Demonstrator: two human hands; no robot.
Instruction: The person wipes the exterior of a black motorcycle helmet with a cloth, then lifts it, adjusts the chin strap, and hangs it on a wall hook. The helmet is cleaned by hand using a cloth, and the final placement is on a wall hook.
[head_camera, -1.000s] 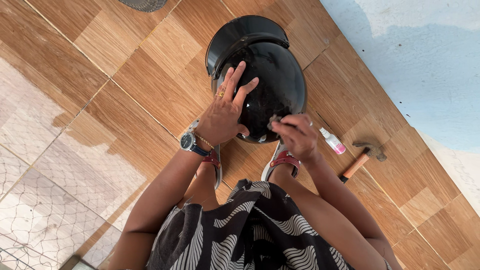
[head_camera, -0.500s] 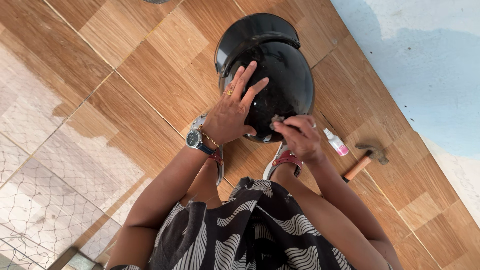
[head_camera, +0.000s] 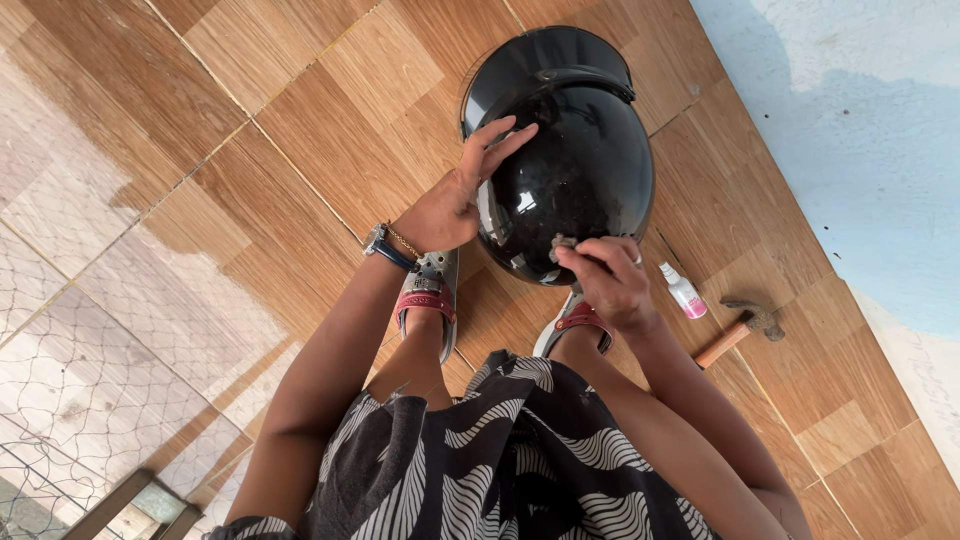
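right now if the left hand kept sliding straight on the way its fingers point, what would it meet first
The left hand already rests on the black helmet. Its fingers point across the glossy shell, so they would probably just cross more shell toward the visor.

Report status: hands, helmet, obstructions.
Left hand flat on glossy black helmet. Right hand pinches small grey pad against it. Nothing blocking.

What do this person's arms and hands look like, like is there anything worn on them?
Both arms are bare, with no sleeves showing below the shoulders. The left hand has a wristwatch with a dark blue strap and a thin gold chain bracelet beside it at the wrist. The right hand wears no watch or bracelet; a small ring seems to sit on one of its fingers. No gloves.
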